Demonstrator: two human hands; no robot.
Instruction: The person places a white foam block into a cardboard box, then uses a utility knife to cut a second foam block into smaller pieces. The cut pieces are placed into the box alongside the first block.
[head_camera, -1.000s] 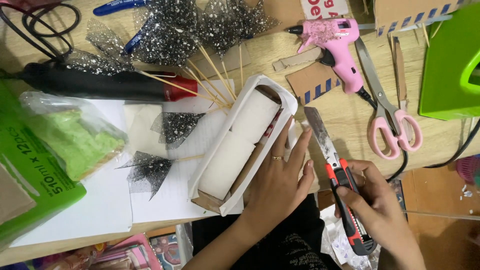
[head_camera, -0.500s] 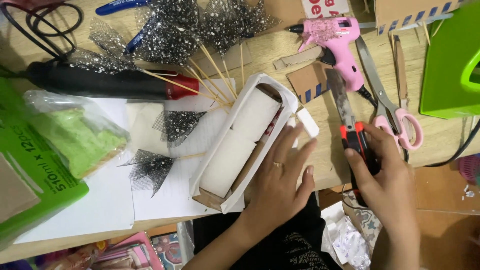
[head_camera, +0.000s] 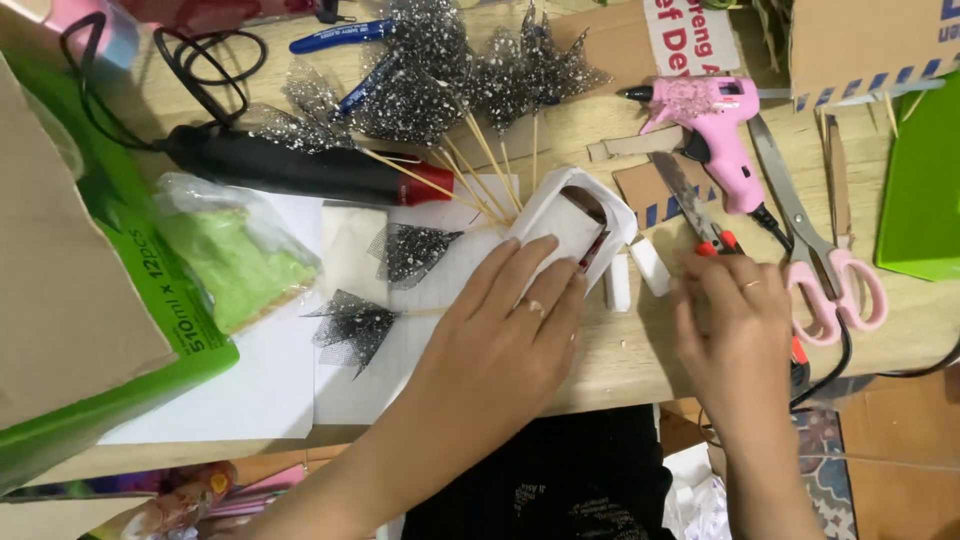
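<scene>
My left hand (head_camera: 510, 335) lies flat, palm down, on a white paper box (head_camera: 572, 212), covering its near half; the box's open end faces away. My right hand (head_camera: 730, 325) is closed over the red and black handle of a utility knife (head_camera: 685, 200). The knife's blade points away towards a pink glue gun (head_camera: 712, 125). Two small white foam pieces (head_camera: 636, 274) lie on the wooden table (head_camera: 620, 360) between my hands.
Pink-handled scissors (head_camera: 835, 270) lie right of the knife. Black glittery tulle on skewers (head_camera: 450, 70) fans out behind the box, and a black tool with a red tip (head_camera: 300, 170) lies to the left. A bag of green material (head_camera: 235, 262), a green carton (head_camera: 150, 340) and a green tray (head_camera: 925, 200) stand at the sides.
My left hand slid up over the box, which has turned onto another side. My right hand carried the knife up onto the table. Two white pieces now lie beside the box.
</scene>
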